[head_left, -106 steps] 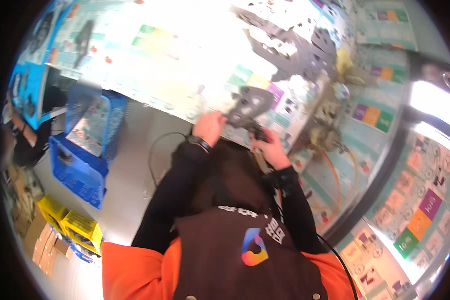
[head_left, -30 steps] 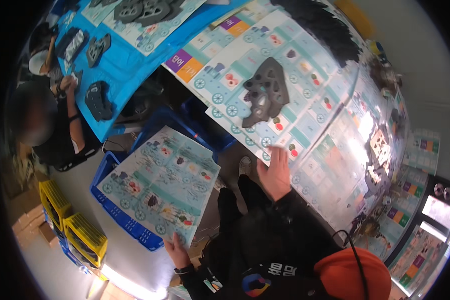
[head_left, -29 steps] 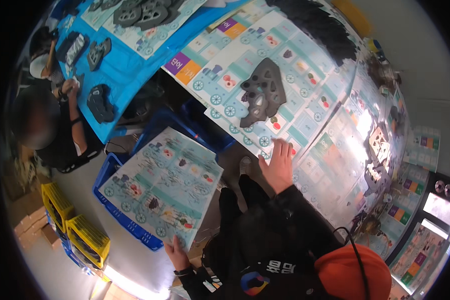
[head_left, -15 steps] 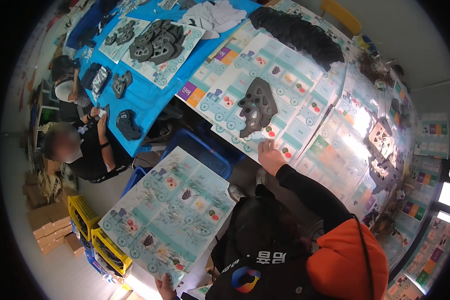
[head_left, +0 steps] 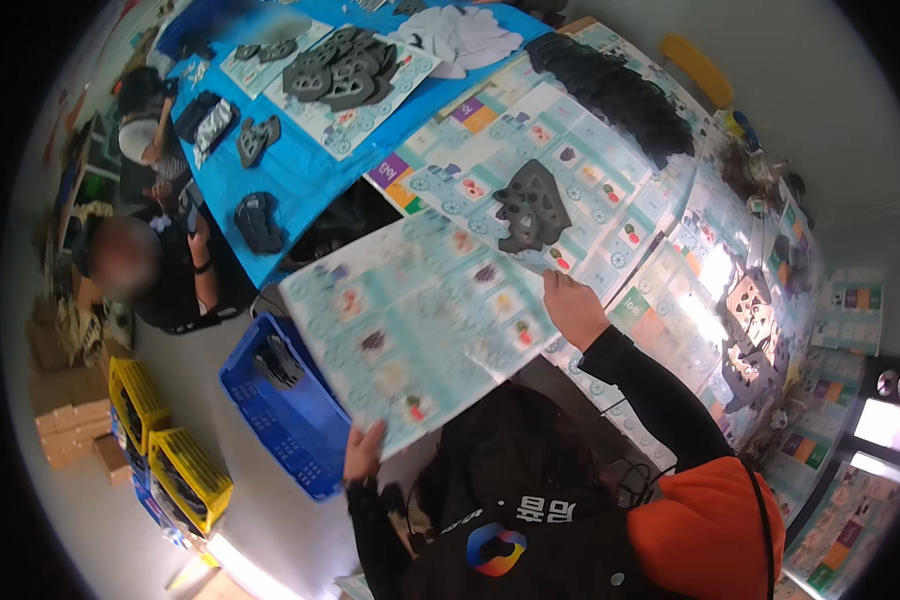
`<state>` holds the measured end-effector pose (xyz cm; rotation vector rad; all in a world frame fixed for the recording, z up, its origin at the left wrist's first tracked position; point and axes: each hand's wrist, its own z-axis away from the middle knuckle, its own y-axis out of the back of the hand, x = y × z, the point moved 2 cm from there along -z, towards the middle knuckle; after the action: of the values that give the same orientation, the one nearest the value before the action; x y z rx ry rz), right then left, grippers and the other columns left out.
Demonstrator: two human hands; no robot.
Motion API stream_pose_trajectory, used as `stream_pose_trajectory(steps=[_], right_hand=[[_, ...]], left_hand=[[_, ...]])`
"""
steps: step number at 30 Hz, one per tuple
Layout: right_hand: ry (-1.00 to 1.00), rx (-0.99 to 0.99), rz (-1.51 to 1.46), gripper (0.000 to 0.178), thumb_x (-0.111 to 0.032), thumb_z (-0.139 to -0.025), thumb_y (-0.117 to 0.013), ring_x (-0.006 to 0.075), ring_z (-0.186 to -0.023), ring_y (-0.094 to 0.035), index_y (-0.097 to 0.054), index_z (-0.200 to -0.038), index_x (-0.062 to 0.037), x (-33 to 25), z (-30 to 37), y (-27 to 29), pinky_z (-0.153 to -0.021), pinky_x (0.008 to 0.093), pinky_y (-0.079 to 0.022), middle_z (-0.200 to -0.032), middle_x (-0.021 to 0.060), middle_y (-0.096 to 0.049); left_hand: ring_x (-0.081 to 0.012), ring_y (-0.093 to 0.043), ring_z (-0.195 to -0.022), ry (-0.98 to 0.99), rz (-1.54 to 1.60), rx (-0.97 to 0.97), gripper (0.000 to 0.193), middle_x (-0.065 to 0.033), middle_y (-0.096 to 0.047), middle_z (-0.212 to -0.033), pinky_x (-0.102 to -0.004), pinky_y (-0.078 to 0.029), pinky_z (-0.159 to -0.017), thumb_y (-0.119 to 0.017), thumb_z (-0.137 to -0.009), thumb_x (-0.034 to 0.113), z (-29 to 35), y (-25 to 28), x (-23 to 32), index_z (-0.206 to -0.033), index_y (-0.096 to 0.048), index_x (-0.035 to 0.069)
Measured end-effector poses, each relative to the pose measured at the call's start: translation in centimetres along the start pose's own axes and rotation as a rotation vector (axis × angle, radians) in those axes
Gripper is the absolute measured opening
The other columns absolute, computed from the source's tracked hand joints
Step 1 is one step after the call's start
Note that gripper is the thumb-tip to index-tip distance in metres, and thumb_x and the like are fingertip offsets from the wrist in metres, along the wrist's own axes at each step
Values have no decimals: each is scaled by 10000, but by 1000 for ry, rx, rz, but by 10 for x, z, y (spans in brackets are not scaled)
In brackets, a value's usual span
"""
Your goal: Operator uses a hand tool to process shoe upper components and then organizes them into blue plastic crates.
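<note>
Pale teal printed sheets, patterned with carts and fruit, cover a worktable (head_left: 610,245) in a crowded workroom with a grey floor. Close to the body, the left hand (head_left: 363,450) grasps the near corner of a large printed board (head_left: 425,320), thumb on its upper face. Further out, the right hand (head_left: 577,312) has its fingers bent at the board's far right edge; whether they grip that edge or merely rest there, I cannot tell. The board hangs slantwise between the two hands, its far side overlapping the worktable's near edge in the view.

Just beyond the right fingers lies a dark grey cut-out piece (head_left: 545,225), flat on the sheets and pierced with holes. Below the board's left side, a blue plastic basket (head_left: 300,445) stands on the floor with dark pieces (head_left: 278,365) inside. Further left are yellow crates (head_left: 192,480) and stacked cardboard boxes (head_left: 70,405).

Across the gap, a blue-covered table (head_left: 305,182) carries a heap of grey cut-outs (head_left: 345,75) and a white cloth (head_left: 460,42). Two co-workers sit along its left side. More dark pieces (head_left: 620,100) line the worktable's far end.
</note>
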<state>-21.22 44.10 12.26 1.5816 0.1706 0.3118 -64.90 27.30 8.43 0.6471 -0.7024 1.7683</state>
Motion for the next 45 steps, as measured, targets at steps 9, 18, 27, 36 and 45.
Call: stream_pose_trajectory(steps=[9,18,27,36,45], right_hand=[[-191,-274,-166,316,-77,-941,-494,367,-968,-687,-569,-1237,4,4,33,-52,-808,443,-570,-1106,210,-684],[-178,-268,-373,351,-201,-895,-646,411,-1062,-624,-625,-1174,12,-140,21,-20,-898,483,-498,-1129,222,-660],[183,-570,-827,320,-233,-866,-637,409,-1029,-642,-668,-1081,2,-387,-45,-103,-890,492,-516,-1072,225,-687],[-10,-890,-923,542,-376,-849,-711,353,-999,-696,-613,-1215,12,-545,-103,-228,-863,431,-551,-1058,208,-718],[-85,-948,-791,777,-396,-884,-700,472,-1151,-611,-407,-1339,161,-657,-67,-308,-975,484,-500,-1186,354,-631]], left_hand=[[-218,-698,-737,3,-280,-552,584,-148,-686,-1006,-347,-581,-559,-660,-978,334,-150,-244,-52,-1379,-402,-3],[-351,-657,-1090,-250,-518,321,582,-226,-658,-1172,-431,-527,-928,-772,-861,300,-142,19,-107,-1274,-541,-39],[-314,-681,-928,321,-313,1057,732,-218,-662,-1075,-410,-552,-851,-870,-762,348,-7,404,-261,-1232,-513,-85],[-396,-582,-1196,696,-404,1038,975,-298,-565,-1284,-462,-482,-1033,-882,-731,444,5,481,-316,-1356,-367,-98],[-423,-395,-1408,514,-784,1113,1046,-301,-406,-1504,-439,-339,-1183,-873,-752,331,-41,633,-291,-1513,-274,-64]])
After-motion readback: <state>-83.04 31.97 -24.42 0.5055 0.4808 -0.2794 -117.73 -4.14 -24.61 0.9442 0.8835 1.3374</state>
